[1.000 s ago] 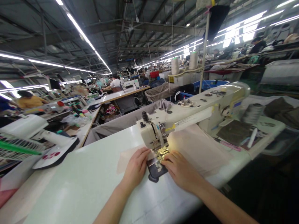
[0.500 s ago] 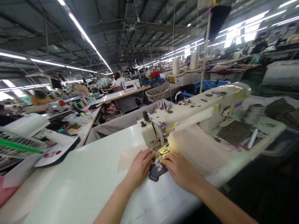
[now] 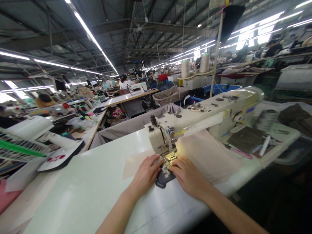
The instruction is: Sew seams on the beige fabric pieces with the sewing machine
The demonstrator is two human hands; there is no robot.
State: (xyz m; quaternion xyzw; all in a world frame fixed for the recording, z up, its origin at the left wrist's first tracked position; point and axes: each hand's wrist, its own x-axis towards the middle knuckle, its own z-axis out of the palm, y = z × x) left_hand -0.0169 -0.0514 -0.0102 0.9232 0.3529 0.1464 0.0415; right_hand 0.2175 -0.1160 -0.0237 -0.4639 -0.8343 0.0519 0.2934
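White table (image 3: 80, 188), left hand (image 3: 146, 175) and right hand (image 3: 188, 178) flat on dark piece (image 3: 162, 179) half-hidden under sewing machine (image 3: 207, 113).

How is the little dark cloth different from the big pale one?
The small dark patterned cloth piece is tiny with a rounded corner; the large pale pink cloth sheet is plain and much bigger, spreading both sides of the cream sewing machine. Both lie flat on the white table.

Garment factory: rows of sewing machines (image 3: 202, 120)
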